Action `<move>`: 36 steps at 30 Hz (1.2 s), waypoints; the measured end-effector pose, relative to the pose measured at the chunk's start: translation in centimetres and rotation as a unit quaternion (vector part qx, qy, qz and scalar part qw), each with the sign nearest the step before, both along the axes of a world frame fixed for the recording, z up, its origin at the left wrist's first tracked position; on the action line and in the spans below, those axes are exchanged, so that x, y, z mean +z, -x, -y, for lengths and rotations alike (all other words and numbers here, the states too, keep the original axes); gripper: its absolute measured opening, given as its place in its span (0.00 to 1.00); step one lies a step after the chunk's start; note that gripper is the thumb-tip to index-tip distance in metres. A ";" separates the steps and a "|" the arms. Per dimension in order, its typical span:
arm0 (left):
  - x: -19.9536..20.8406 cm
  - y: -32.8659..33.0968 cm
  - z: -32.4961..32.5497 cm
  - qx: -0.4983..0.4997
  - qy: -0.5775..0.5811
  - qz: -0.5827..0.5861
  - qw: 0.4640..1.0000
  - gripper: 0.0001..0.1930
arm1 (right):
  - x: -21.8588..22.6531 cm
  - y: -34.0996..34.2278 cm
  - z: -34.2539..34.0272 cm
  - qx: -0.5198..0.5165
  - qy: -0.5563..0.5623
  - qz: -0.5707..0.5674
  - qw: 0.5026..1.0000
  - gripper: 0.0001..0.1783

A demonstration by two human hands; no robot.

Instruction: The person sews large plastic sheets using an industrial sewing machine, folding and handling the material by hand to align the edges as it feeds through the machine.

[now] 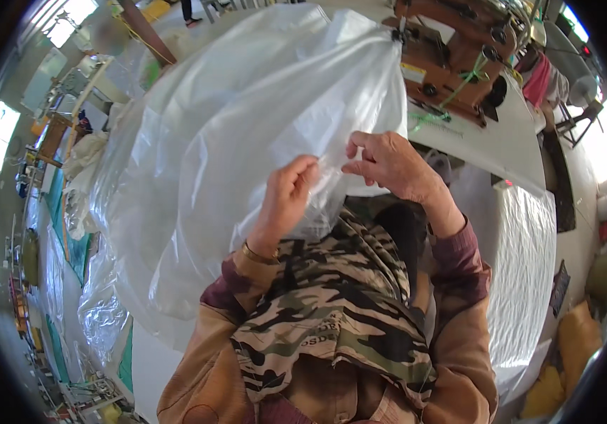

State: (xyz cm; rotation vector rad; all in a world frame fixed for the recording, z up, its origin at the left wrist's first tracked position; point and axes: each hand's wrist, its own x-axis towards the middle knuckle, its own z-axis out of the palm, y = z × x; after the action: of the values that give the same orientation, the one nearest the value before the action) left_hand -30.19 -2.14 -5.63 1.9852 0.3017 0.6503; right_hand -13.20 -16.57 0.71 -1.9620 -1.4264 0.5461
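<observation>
Nearest, a green, black and tan camouflage cloth apron [331,304] covers the person's front and lap, well on the near side of the brown metal sewing machine [444,74]. Beyond it, the left hand [288,194] has its fingers curled, thumb and forefinger close together at the film — I cannot tell whether they grip it. The right hand [395,166], nearer the sewing machine, holds thumb and forefinger bent and apart, a gap showing between their tips. The large, translucent whitish plastic sheet [225,155] spreads left of the sewing machine, its gathered folds running up to the machine's left end and its near edge reaching the hands. A thin bright green thread [462,81] trails over the machine, which stands on a pale grey bench [501,152]. Farther off, right of the sewing machine, hangs a pinkish-red cloth [538,81].
</observation>
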 end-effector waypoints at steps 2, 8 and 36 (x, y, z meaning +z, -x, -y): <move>-0.1 -0.1 0.0 -0.013 0.025 0.011 1.000 0.08 | -0.1 0.5 0.3 0.008 0.013 -0.058 0.998 0.13; 0.8 -0.1 0.4 -0.037 0.025 0.011 0.999 0.09 | -0.2 2.2 0.3 0.003 -0.042 -0.079 0.996 0.08; -1.2 -1.1 0.2 -0.046 0.108 0.056 0.991 0.09 | -16.5 -0.6 3.9 -0.447 -0.280 0.328 0.784 0.15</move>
State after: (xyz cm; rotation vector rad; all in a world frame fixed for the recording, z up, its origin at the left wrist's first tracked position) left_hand -29.09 -2.34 -6.87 1.7376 0.2024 0.6405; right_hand -12.57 -20.49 -15.77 -2.0624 -0.6546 -0.9661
